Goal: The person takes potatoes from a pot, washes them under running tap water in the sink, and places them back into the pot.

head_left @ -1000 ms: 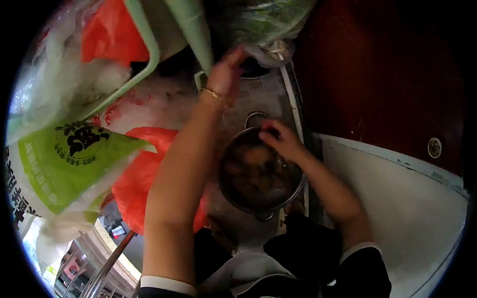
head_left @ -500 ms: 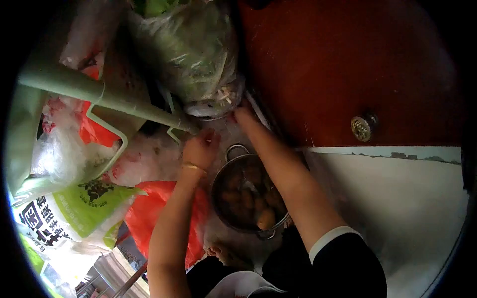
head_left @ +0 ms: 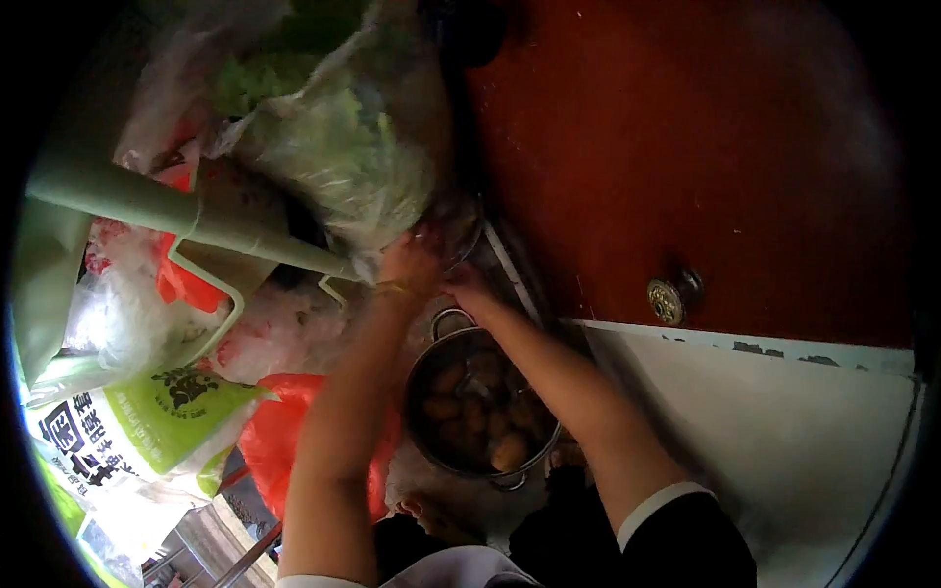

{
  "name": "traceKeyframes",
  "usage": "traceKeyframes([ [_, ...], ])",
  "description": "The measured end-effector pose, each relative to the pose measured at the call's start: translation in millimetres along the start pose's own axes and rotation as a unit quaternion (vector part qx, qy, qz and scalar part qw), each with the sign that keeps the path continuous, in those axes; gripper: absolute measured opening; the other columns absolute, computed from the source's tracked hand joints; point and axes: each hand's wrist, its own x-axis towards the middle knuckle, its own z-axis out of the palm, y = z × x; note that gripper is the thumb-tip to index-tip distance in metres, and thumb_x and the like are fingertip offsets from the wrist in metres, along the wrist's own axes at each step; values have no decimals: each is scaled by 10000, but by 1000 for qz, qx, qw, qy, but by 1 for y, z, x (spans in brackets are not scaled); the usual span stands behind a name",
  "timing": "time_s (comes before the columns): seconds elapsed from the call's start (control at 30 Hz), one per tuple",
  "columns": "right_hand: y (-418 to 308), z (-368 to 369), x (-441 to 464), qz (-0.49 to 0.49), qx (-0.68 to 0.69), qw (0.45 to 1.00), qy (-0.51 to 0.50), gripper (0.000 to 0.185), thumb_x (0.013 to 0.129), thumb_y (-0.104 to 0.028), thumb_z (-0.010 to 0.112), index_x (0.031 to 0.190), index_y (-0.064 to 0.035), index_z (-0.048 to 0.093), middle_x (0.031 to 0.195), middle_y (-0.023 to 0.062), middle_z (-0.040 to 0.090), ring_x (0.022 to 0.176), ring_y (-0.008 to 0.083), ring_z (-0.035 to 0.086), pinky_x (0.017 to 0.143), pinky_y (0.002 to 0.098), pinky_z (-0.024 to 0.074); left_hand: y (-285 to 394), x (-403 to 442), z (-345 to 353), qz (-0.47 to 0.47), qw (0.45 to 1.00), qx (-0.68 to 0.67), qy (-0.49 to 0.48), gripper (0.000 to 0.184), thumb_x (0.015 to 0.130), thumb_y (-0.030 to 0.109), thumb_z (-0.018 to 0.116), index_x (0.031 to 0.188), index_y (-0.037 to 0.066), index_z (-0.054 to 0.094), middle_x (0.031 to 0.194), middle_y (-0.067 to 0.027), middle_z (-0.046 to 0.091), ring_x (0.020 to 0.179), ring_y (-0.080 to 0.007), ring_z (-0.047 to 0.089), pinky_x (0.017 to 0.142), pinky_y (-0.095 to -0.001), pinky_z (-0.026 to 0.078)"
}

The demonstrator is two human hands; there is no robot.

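A clear plastic bag of leafy greens [head_left: 363, 171] lies at the top centre. My left hand [head_left: 414, 257] is against the lower end of the bag; its fingers are blurred and partly hidden by the plastic. Close beside it, my right hand [head_left: 465, 289] reaches in from the right, with its fingers mostly hidden behind the left hand. Below both hands, a metal pot [head_left: 412, 421] with two loop handles holds several round brown items [head_left: 508, 452] in dark liquid.
Red plastic bags [head_left: 279, 431], a green and white printed bag [head_left: 157, 416] and a pale green frame [head_left: 186, 211] stand at the left. A reddish-brown door [head_left: 676, 167] with a metal knob [head_left: 667, 301] and a white panel [head_left: 774, 441] are at the right.
The left hand has moved up to the bag of greens, and the two hands are now close together. The bag's lower end has shifted and its greens spread lower.
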Motion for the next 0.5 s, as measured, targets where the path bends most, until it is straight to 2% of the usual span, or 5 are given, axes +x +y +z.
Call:
traceKeyframes([
  [0.07, 5, -8, -6, -67, -119, 987, 88, 233, 784, -80, 597, 995, -55, 503, 924, 54, 548, 868, 144, 511, 757, 278, 428, -23, -13, 22, 33, 970, 62, 234, 408, 790, 185, 450, 1181, 98, 528, 1288, -25, 442, 1196, -164, 383, 1009, -339, 255],
  [0.2, 10, -30, 6, -317, -190, 900, 232, 193, 810, -73, 564, 989, -48, 498, 928, 38, 551, 857, 136, 513, 795, 278, 421, -26, -25, 28, 30, 972, 94, 213, 404, 794, 178, 439, 1172, 71, 531, 1300, -40, 432, 1207, -187, 374, 1022, -358, 244],
  [0.4, -87, 18, -7, -366, -33, 916, 162, 643, 764, -195, 641, 1291, -44, 305, 1239, 157, 403, 1121, 264, 403, 942, 388, 334, -11, -55, 2, 22, 995, 89, 40, 426, 780, 152, 459, 1189, 39, 500, 1268, -95, 443, 1207, -260, 367, 1030, -379, 240],
  [0.47, -128, 33, -15, -457, -86, 879, 109, 790, 727, -249, 678, 1331, -43, 213, 1292, 181, 326, 1167, 294, 343, 968, 412, 299, -13, -69, 6, 49, 924, -180, 334, 492, 714, 66, 535, 1196, -6, 470, 1274, -140, 407, 1192, -290, 380, 994, -407, 294],
  [0.5, -144, 39, -17, -538, -135, 829, 71, 941, 691, -304, 716, 1372, -43, 121, 1346, 206, 250, 1213, 323, 283, 994, 436, 264, -18, -75, -6, 43, 924, -179, 335, 492, 714, 66, 535, 1196, -6, 470, 1274, -140, 407, 1192, -290, 380, 994, -407, 294],
])
